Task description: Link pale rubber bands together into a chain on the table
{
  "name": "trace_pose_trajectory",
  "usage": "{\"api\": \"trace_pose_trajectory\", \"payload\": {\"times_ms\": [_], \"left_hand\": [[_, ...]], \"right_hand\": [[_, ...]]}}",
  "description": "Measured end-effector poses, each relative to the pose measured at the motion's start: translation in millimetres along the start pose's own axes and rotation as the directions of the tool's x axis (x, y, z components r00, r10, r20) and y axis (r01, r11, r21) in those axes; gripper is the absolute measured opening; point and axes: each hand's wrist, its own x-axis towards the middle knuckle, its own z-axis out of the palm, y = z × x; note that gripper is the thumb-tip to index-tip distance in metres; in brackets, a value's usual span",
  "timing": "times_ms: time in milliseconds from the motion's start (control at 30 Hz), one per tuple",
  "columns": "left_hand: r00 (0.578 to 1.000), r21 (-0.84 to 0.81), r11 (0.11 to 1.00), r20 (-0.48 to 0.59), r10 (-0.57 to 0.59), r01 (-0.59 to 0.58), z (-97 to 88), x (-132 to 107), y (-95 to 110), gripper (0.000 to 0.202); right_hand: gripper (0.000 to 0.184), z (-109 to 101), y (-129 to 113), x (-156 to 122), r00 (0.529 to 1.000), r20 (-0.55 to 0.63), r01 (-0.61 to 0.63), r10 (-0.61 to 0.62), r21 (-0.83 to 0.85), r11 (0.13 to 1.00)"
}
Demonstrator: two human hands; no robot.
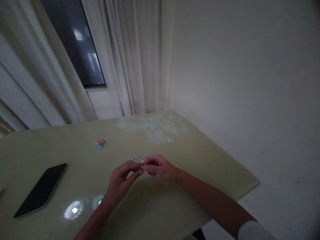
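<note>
My left hand (121,180) and my right hand (158,167) meet above the middle of the pale green table (205,160). Both pinch a small, clear, crinkled thing (138,160) between their fingertips; it is too small and dim to name. My right fingers are curled closed around one end, and my left thumb and forefinger hold the other. A small heap of bright multicoloured bits (100,143) lies on the table farther back to the left. A tiny white thing (171,140) rests farther back to the right.
A dark phone (42,189) lies face up at the left. Lamp reflections (73,210) shine on the glossy top near my left forearm. White curtains (135,56) and a dark window (75,40) stand behind the table; a bare wall is at the right.
</note>
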Motion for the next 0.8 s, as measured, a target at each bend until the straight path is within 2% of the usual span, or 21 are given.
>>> {"api": "trace_pose_trajectory", "payload": {"times_ms": [167, 567, 800], "left_hand": [[0.998, 0.063, 0.996, 0.005, 0.069, -0.07, -0.3, 0.4, -0.4, 0.009], [0.998, 0.118, 0.991, -0.016, 0.067, -0.065, -3.4, -0.4, 2.8, 0.012], [0.989, 0.113, 0.983, 0.001, 0.148, -0.148, -0.6, 0.5, 4.5, 0.006]], "right_hand": [[0.049, 4.9, 2.5, 0.4, 0.999, -0.044, 0.004, -0.004, 0.003, 1.0], [0.047, 3.6, 6.1, 1.8, 1.0, -0.01, -0.007, 0.008, 0.06, 0.998], [0.047, 3.1, 5.3, 2.6, 1.0, -0.02, -0.006, 0.007, 0.018, 1.0]]}}
